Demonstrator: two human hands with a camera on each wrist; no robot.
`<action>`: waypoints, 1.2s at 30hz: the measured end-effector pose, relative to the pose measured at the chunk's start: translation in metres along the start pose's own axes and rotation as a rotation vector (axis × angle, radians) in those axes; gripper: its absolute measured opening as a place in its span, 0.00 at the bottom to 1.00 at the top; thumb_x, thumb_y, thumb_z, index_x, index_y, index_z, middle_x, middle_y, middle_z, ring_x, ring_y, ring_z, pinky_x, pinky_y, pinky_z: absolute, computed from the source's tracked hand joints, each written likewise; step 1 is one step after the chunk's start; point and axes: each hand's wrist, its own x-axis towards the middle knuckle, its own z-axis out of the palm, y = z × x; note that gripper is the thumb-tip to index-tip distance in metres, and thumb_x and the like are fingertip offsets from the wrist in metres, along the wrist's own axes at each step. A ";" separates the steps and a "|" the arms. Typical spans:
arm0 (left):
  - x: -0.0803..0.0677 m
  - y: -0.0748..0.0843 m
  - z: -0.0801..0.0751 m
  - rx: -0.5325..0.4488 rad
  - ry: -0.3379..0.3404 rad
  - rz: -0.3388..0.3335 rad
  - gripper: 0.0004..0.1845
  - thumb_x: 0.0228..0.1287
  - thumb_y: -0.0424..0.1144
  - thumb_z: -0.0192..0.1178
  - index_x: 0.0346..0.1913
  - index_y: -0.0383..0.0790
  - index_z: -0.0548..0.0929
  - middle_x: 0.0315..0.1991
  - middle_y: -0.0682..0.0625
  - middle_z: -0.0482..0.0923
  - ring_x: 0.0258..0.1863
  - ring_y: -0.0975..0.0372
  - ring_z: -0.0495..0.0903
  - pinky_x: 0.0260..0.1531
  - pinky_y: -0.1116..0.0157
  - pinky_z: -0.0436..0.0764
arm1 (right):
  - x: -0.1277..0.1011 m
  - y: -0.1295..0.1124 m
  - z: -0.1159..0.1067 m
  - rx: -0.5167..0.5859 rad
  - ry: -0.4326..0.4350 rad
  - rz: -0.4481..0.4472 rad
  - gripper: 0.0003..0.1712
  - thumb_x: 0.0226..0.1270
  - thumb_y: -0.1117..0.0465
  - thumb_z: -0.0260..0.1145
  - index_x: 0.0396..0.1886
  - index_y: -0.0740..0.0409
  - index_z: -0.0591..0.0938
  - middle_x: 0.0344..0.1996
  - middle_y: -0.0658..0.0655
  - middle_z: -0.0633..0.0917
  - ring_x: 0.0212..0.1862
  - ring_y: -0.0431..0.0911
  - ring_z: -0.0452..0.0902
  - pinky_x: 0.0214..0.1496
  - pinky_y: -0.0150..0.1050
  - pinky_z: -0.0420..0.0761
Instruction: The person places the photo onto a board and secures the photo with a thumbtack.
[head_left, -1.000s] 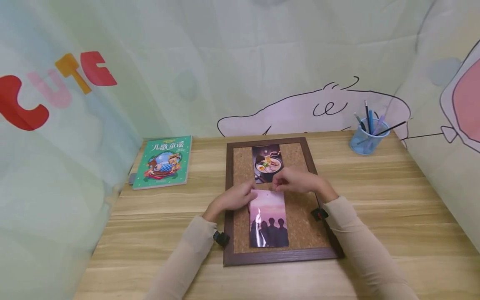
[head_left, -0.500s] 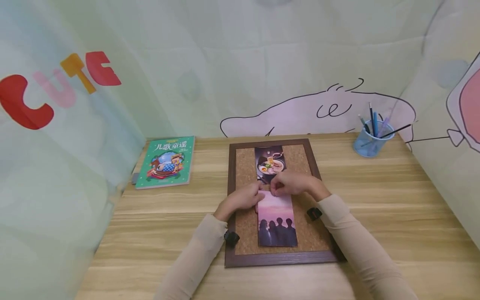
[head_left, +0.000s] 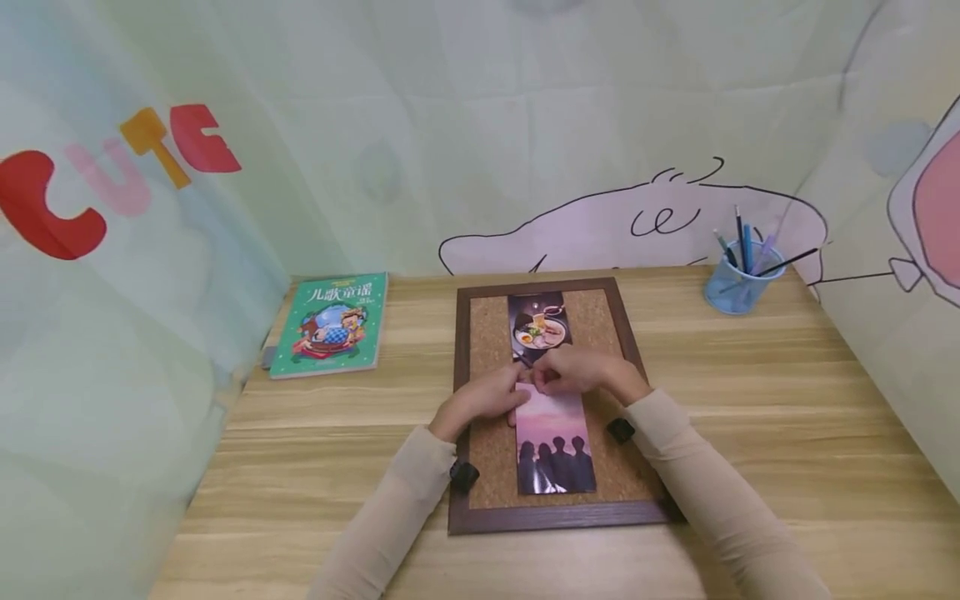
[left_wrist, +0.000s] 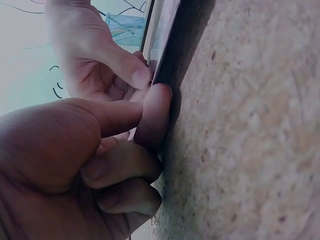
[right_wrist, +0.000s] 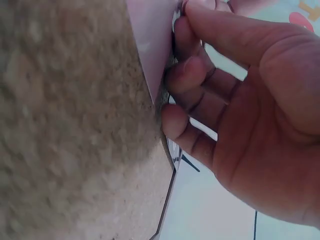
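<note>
A photo of silhouetted people under a pink sky (head_left: 555,437) lies on a cork board (head_left: 491,467) with a dark frame. My left hand (head_left: 487,394) pinches its top left corner, thumb on the print and the other fingers curled; the left wrist view shows the thumb tip (left_wrist: 156,107) at the photo's edge. At the top edge, the fingers of my right hand (head_left: 577,368) pinch a small clear thing like a pushpin (right_wrist: 177,11), mostly hidden. Above lies a ramen photo (head_left: 540,329), its lower part behind my right hand.
A green children's book (head_left: 327,325) lies at the back left of the wooden table (head_left: 322,450). At the back right stands a blue mesh cup (head_left: 738,287) with several pens and pencils. A printed curtain (head_left: 360,167) hangs behind the table.
My right hand has shifted left along the photo's top edge, closer to my left hand. The view has moved slightly. My left hand has stayed at the photo's corner.
</note>
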 end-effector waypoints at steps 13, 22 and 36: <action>-0.002 0.000 0.002 -0.103 -0.035 -0.038 0.16 0.58 0.35 0.56 0.49 0.36 0.68 0.13 0.52 0.74 0.13 0.63 0.75 0.17 0.69 0.71 | 0.007 -0.004 -0.001 -0.019 -0.047 0.123 0.08 0.54 0.65 0.63 0.34 0.54 0.74 0.27 0.49 0.75 0.31 0.42 0.70 0.33 0.34 0.70; -0.009 -0.002 0.000 -0.079 -0.022 -0.072 0.14 0.55 0.37 0.59 0.43 0.37 0.69 0.13 0.54 0.74 0.11 0.66 0.72 0.14 0.72 0.66 | 0.013 -0.005 -0.002 -0.008 -0.095 0.102 0.08 0.52 0.66 0.63 0.33 0.54 0.74 0.26 0.48 0.75 0.30 0.42 0.70 0.32 0.33 0.70; -0.009 -0.006 0.000 -0.198 -0.011 -0.080 0.17 0.51 0.33 0.62 0.40 0.33 0.67 0.14 0.52 0.74 0.13 0.63 0.74 0.14 0.71 0.67 | 0.013 -0.013 -0.005 -0.028 -0.099 0.154 0.08 0.53 0.66 0.62 0.34 0.55 0.75 0.29 0.50 0.77 0.32 0.42 0.72 0.35 0.34 0.73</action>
